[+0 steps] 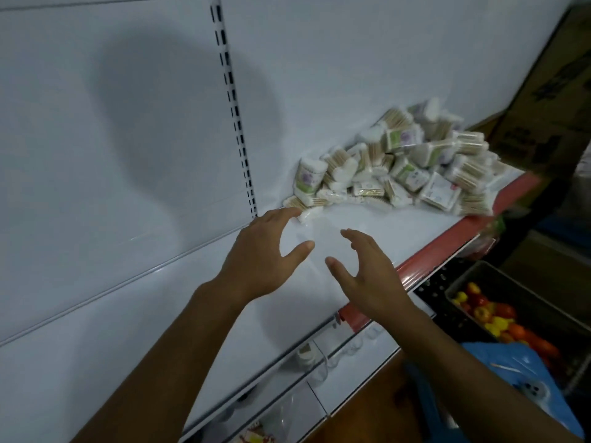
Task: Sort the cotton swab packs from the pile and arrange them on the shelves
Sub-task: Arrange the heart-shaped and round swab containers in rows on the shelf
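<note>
A pile of cotton swab packs (406, 167) lies on the white shelf (377, 225), heaped against the back panel toward the right end. The packs are clear bags and small tubs of wooden-stick swabs, some with green and purple labels. My left hand (259, 254) hovers over the shelf with fingers spread, its fingertips close to the nearest pack (308, 215) at the pile's left edge. To its right, my right hand (367, 276) is stretched out, fingers relaxed and empty. Both hands are short of the main heap.
The shelf has a red front strip (447, 247). A slotted upright (233, 107) runs up the white back panel. Below right stands a dark crate of red and yellow fruit (499, 318), with a blue bag (518, 372) nearer me. Cardboard boxes (550, 100) stand at the far right.
</note>
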